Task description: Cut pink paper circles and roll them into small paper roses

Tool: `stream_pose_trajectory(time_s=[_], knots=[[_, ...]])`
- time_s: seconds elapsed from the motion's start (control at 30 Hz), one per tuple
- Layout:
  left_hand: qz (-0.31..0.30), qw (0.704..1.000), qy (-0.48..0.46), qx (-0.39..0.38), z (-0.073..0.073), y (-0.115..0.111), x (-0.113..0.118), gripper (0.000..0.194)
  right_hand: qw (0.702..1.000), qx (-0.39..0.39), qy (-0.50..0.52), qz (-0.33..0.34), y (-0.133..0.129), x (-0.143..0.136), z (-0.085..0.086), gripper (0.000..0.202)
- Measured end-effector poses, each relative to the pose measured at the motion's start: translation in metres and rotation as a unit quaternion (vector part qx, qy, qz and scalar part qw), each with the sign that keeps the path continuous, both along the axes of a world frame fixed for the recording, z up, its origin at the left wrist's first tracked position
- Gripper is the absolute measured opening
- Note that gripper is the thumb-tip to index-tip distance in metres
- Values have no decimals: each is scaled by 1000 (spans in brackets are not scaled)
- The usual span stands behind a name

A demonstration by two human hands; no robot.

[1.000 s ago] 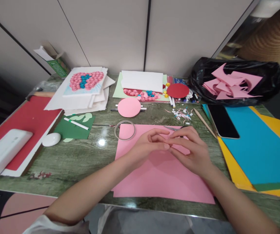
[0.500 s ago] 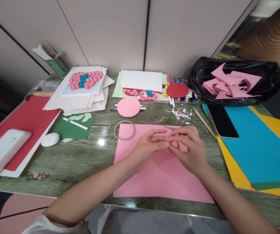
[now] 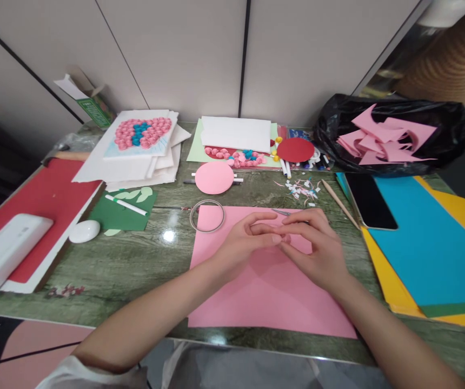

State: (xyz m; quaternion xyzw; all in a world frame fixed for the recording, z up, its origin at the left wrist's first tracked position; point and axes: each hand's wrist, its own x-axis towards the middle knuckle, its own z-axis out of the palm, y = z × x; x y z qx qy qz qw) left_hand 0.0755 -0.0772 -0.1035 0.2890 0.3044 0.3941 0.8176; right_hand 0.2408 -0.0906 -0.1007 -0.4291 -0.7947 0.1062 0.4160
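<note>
Both hands meet above a large sheet of pink paper (image 3: 265, 302). Between their fingertips is a small curled piece of pink paper (image 3: 285, 237), mostly covered by the fingers. My left hand (image 3: 248, 237) is closed on its left side with the thumb and fingers. From the right, my right hand (image 3: 317, 243) pinches it with thumb and bent fingers. A pair of scissors (image 3: 281, 212) lies on the sheet's far edge, partly behind my right hand. The metal ring (image 3: 192, 216) overlaps the sheet's far left corner.
Beyond the sheet are a pink paper oval (image 3: 214, 178), paper scraps (image 3: 302, 189) and rolled paper flowers (image 3: 236, 157). A black bag (image 3: 325, 135) with pink offcuts stands back right. To the right lie a wooden stick (image 3: 340, 203), a phone (image 3: 370, 201) and blue paper (image 3: 431, 243).
Fingers have shifted slightly around the small curled piece of pink paper, and a little more of it shows between them. Everything on the table stays in place.
</note>
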Motion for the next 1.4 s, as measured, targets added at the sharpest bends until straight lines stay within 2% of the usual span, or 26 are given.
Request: stream_pose_trajectory(time_s=[0.23, 0.37, 0.57, 0.8, 1.0, 1.17, 1.33, 1.4], knots=[[-66, 995, 44, 58, 4, 9, -7, 33, 996, -36, -65, 57, 2, 3, -1, 19], [-26, 996, 63, 54, 4, 5, -4, 36, 999, -17, -39, 28, 2, 1, -5, 18], [-17, 999, -28, 8, -6, -4, 5, 34, 1000, -15, 8, -13, 1, 0, -7, 12], [4, 1000, -18, -18, -7, -6, 6, 36, 999, -21, 18, -19, 0, -3, -9, 9], [8, 1000, -14, -11, -4, -4, 5, 34, 1000, -14, 16, -7, 1, -3, -2, 11], [-3, 1000, 9, 24, -3, 2, 1, 34, 1000, -15, -1, 15, 1, 0, 2, 16], [-27, 994, 53, 91, 0, 7, -4, 34, 996, -37, -39, 66, 2, 2, -3, 20], [-23, 992, 65, 102, 3, 7, -4, 32, 997, -34, -36, 66, 2, 1, -5, 19]])
